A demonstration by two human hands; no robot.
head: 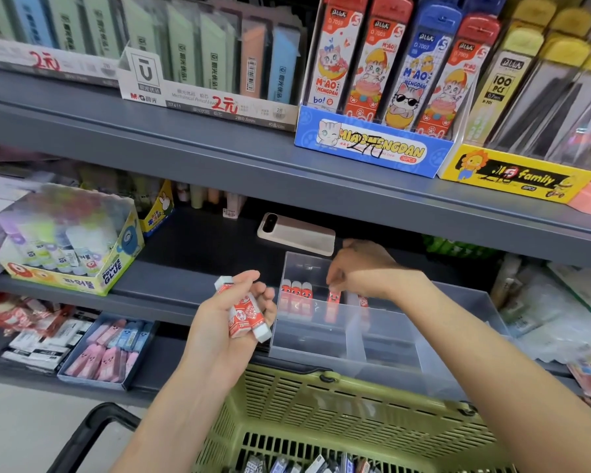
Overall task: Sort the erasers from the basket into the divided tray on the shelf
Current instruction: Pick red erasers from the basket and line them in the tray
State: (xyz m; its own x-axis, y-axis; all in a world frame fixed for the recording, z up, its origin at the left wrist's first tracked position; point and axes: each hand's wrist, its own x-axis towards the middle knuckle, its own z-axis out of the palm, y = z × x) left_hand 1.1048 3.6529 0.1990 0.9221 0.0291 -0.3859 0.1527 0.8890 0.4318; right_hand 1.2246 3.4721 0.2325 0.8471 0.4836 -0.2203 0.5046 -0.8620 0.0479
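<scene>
Upper shelf boxes read "M&G" (205, 100) with a red "2元" and "Mechanical Pencil Lead", a blue "MIAOMENGDAN" box (372, 145) of "M'AO MENGDAN" tubes, and a yellow "family" box (512, 179) whose tubes say "100 PCS". To the left on the middle shelf (191, 281) stands a "POWER GLUE" box (82, 254). The left hand (219, 319) is raised before the shelf edge, palm turned inward, fingers curled round a few red-and-white erasers (244, 312) whose print is too blurred to read. The right hand (362, 271) reaches down into the clear tray (382, 353) on the shelf, fingertips pinching the top of one red eraser (334, 303) standing in the rear section. Three erasers (296, 295) stand side by side to its left, at the back left corner. A phone (296, 233) lies behind the tray. A green slotted basket (321, 404) sits just below the tray, with loose erasers (307, 464) in its bottom. The shelving is dark grey metal in a stationery shop.
</scene>
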